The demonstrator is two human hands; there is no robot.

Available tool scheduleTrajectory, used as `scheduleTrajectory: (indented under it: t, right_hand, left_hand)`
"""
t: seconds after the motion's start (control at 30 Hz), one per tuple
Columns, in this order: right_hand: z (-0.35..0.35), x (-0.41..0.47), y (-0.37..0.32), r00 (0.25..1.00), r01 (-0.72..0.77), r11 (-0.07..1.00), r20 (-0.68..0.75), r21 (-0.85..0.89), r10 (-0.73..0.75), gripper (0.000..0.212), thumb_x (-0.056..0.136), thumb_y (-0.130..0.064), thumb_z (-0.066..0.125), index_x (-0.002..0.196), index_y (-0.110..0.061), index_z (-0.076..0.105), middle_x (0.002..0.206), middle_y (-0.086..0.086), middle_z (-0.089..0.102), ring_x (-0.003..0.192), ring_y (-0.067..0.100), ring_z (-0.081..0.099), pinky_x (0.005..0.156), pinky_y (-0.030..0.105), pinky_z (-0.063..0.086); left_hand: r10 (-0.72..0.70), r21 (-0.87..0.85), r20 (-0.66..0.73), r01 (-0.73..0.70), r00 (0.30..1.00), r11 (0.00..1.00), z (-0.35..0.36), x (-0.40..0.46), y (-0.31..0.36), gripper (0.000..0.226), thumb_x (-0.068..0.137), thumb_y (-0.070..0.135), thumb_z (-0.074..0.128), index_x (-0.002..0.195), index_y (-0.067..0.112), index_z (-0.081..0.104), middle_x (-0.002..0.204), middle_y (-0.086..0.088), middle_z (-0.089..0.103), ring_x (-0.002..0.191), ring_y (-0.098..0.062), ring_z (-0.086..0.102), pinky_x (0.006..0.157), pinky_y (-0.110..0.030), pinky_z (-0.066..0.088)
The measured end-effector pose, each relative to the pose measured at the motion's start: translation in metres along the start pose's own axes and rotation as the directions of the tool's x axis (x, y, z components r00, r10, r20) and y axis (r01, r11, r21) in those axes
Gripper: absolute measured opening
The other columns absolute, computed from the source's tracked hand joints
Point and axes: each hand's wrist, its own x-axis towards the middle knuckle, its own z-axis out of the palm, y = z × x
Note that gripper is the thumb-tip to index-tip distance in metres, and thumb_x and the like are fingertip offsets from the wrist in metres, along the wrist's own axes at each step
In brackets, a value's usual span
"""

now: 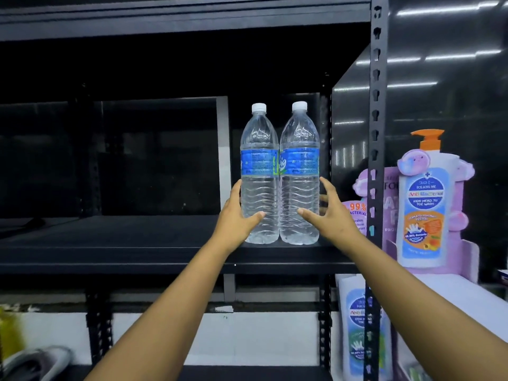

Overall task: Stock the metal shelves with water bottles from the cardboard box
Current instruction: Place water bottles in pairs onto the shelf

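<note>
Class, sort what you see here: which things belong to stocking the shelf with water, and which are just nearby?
Job: two clear plastic water bottles with blue labels; black metal shelf; left hand; right hand.

Nearby: white pump bottle with orange top; purple cardboard display.

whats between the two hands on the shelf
Head view: two upright water bottles side by side, flanked by the left hand and right hand.

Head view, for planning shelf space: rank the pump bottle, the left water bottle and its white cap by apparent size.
1. Left water bottle and pump bottle: similar, and the depths differ, so unranked.
2. White cap: smallest.
</note>
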Motion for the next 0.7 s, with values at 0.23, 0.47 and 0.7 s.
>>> scheduleTrajectory:
  t: [0.23,0.47,0.7]
  right_hand:
    - [0.005,0.007,0.004,0.999,0.048,0.996,-0.013,-0.069,-0.049,0.090,0.083,-0.035,0.073,0.150,-0.036,0.013,0.142,-0.001,0.048,0.129,0.016,0.046,0.106,0.046,0.042]
    - [0.010,0.025,0.018,0.998,0.055,0.993,0.001,-0.106,-0.055,0.089,0.083,-0.034,0.073,0.149,-0.034,0.014,0.137,-0.002,0.051,0.121,0.013,0.049,0.101,0.039,0.045]
    - [0.019,0.054,0.036,0.999,0.038,0.989,0.017,-0.143,-0.036,0.086,0.082,-0.030,0.074,0.145,-0.034,0.016,0.130,-0.002,0.056,0.115,0.016,0.054,0.096,0.038,0.048]
  left_hand:
    - [0.008,0.017,-0.028,-0.007,1.000,1.000,0.004,0.005,-0.007,0.087,0.085,0.028,0.073,0.150,0.039,0.017,0.141,0.007,0.048,0.118,-0.005,0.048,0.102,-0.033,0.044]
    - [-0.015,0.047,-0.010,0.016,1.000,0.999,0.011,0.024,-0.023,0.087,0.084,0.031,0.073,0.148,0.042,0.016,0.137,0.008,0.052,0.120,-0.011,0.054,0.102,-0.040,0.048]
    - [-0.052,0.085,0.020,0.050,0.998,0.995,0.022,0.054,-0.041,0.087,0.083,0.030,0.074,0.144,0.045,0.013,0.135,0.009,0.055,0.116,-0.015,0.059,0.099,-0.044,0.050]
